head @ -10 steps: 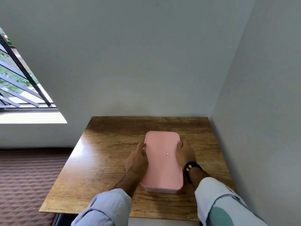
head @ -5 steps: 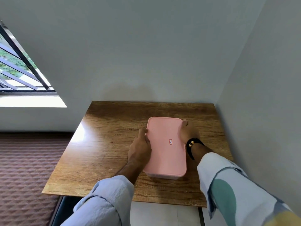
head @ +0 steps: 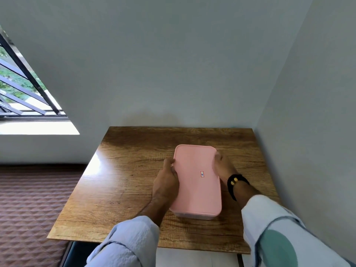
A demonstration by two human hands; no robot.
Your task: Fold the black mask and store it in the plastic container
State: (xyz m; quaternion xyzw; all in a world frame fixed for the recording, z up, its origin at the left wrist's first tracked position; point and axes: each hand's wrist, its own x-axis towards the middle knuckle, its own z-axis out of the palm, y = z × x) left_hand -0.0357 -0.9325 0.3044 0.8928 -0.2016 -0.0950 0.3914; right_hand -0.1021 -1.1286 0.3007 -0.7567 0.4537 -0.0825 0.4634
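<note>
Left hand [head: 167, 180] and right hand [head: 223, 166] clamped on the long sides of the plastic container [head: 196, 182], pink lid [head: 192, 160] on. No black mask in sight, perhaps already inside. Closed, seemingly near done. Bare wooden table [head: 125, 180] left of the container, wall [head: 308, 132] close on the right.

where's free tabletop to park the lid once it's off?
Widest bare patch: table left of the left hand. A strip lies behind the pink lid toward the wall. Right of the right hand is tight.
</note>
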